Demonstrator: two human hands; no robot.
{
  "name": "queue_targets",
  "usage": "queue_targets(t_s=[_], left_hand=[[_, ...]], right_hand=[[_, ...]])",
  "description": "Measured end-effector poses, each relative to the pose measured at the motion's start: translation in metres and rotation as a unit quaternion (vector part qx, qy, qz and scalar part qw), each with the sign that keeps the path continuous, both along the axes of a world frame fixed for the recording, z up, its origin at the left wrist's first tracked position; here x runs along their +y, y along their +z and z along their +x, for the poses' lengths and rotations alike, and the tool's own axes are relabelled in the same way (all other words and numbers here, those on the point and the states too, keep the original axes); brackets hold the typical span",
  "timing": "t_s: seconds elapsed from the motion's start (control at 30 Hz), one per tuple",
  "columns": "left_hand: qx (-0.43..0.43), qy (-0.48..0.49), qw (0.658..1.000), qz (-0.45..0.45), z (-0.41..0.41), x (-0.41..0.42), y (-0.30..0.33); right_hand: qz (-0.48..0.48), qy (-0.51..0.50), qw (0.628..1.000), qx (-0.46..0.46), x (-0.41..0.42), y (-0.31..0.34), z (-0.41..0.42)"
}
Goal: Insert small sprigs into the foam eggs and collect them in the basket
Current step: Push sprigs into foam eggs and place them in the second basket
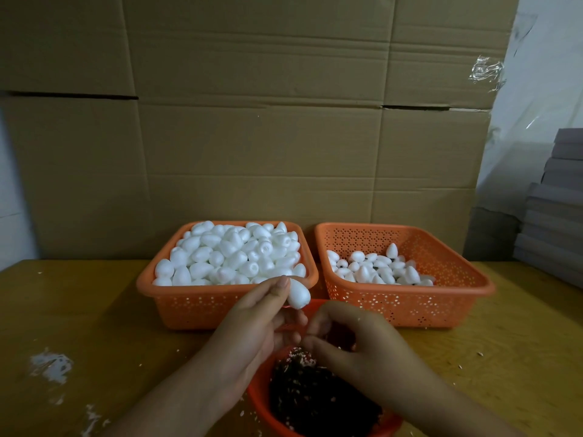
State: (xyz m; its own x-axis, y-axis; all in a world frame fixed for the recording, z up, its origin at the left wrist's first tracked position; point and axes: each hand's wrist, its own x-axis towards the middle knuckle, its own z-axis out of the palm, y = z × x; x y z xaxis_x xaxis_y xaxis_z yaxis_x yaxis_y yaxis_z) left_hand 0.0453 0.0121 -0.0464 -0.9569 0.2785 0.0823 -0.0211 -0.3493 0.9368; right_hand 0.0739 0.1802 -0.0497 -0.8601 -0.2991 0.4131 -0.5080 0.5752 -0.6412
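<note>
A white foam egg (298,294) is pinched in the left hand (252,326). The right hand (356,335), fingers curled, is held over a red bowl (257,395) of dark sprigs (315,395); its contents cannot be told. Behind, a full orange basket (189,307) and a part-filled orange basket (441,307) are backed by cardboard (252,137).

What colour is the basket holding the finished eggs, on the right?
Orange, with a perforated pattern, seen in the head view: the right basket.
</note>
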Motion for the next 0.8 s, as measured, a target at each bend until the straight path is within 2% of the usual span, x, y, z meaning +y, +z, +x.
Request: queue_targets(t_s=[0.13, 0.37, 0.63, 0.8], left_hand=[[-0.006, 0.002, 1.0, 0.014, -0.002, -0.001, -0.002], [0.005, -0.003, 1.0, 0.019, -0.003, -0.003, -0.001], [0.002, -0.011, 1.0, 0.026, 0.0, -0.003, 0.003], [-0.008, -0.009, 0.999, 0.037, -0.001, -0.003, 0.005]], right_hand=[[-0.11, -0.006, 0.993, -0.052, 0.002, 0.006, -0.001], [-0.232, -0.016, 0.969, -0.09, 0.003, 0.013, -0.002], [-0.261, -0.013, 0.962, -0.081, 0.004, 0.012, -0.002], [-0.223, -0.006, 0.971, -0.084, 0.005, 0.01, -0.003]])
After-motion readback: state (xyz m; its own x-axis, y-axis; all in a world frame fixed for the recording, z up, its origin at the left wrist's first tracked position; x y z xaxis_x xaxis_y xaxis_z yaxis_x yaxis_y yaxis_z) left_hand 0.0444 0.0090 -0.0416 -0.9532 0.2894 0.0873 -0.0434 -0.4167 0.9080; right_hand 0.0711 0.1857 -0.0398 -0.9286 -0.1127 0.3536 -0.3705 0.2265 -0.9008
